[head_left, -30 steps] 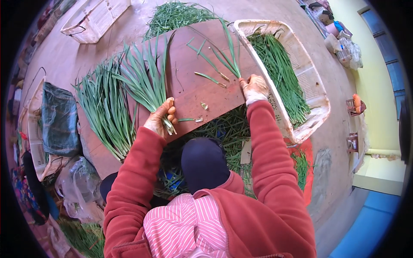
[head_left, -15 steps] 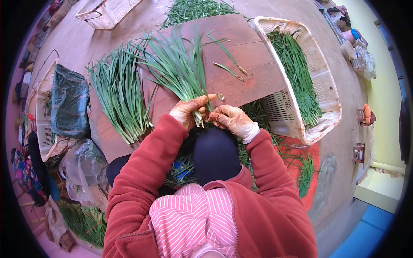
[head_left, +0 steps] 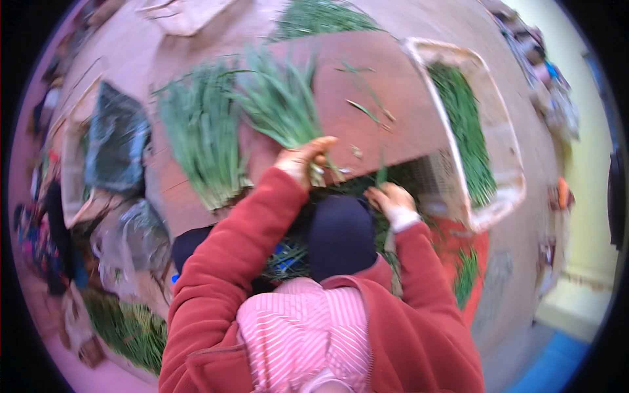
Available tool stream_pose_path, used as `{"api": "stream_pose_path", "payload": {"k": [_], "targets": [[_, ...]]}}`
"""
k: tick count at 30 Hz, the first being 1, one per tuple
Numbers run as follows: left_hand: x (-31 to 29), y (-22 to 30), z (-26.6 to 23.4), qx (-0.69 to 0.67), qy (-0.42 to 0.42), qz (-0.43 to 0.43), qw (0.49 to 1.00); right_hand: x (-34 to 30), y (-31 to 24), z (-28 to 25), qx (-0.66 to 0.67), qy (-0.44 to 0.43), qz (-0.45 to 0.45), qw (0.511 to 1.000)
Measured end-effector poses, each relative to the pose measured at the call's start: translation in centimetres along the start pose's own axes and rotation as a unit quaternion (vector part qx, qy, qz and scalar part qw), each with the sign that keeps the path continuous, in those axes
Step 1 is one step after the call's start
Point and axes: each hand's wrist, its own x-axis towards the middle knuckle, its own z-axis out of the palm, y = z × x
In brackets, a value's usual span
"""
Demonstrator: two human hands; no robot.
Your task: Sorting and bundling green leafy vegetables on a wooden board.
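Observation:
My left hand (head_left: pixel 301 160) is closed round the pale lower ends of a bunch of garlic chives (head_left: pixel 278 105), whose green leaves fan out away from me over the reddish-brown board (head_left: pixel 413 98). Beyond the board's near edge, to the right of my knee, my right hand (head_left: pixel 393 202) pinches a green chive leaf (head_left: pixel 382 171); both are slightly blurred. A second, larger bunch of chives (head_left: pixel 203 137) lies on the board to the left of the held one. Several loose stalks (head_left: pixel 368 112) lie farther right on the board.
A white plastic crate (head_left: pixel 514 173) holding chives (head_left: pixel 464 131) stands at the board's right edge. At left are another crate (head_left: pixel 72 190) under a dark green cloth (head_left: pixel 118 141) and a clear plastic bag (head_left: pixel 134 242). More greens (head_left: pixel 321 16) lie beyond the board.
My right hand has moved away from the bunch, right and slightly toward me, with a leaf in its fingers. My left hand keeps its hold. The whole view has shifted a little.

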Motion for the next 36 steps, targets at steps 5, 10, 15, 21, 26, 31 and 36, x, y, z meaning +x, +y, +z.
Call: {"api": "stream_pose_path", "payload": {"k": [5, 10, 15, 21, 26, 31, 36], "targets": [[1.4, -2.7, 2.4, 0.132, 0.018, 0.025, 0.991, -1.7, 6.7, -0.5, -0.123, 0.314, -0.164, 0.927], [0.9, -3.6, 1.7, 0.126, 0.03, 0.018, 0.991, -1.0, -2.8, -0.9, 0.309, -0.022, -0.202, 0.929], [0.7, -3.2, 0.9, 0.049, -0.016, 0.023, 0.998, -0.4, -6.4, -0.6, 0.324, -0.043, -0.119, 0.938], [1.2, -3.1, 0.7, 0.021, 0.012, 0.066, 0.998, 0.6, -5.5, 0.0, 0.246, 0.149, -0.198, 0.937], [0.9, -2.4, -0.3, 0.091, 0.002, 0.061, 0.994, -1.5, -7.4, -0.3, 0.01, 0.229, -0.243, 0.943], [-0.8, -0.7, 1.7, 0.036, -0.085, 0.02, 0.996, -1.6, -6.7, -2.0, 0.211, 0.093, -0.147, 0.962], [-1.4, 0.9, 0.0, 0.026, -0.069, 0.052, 0.996, -2.4, -9.3, -3.0, 0.451, -0.022, -0.09, 0.888]]}}
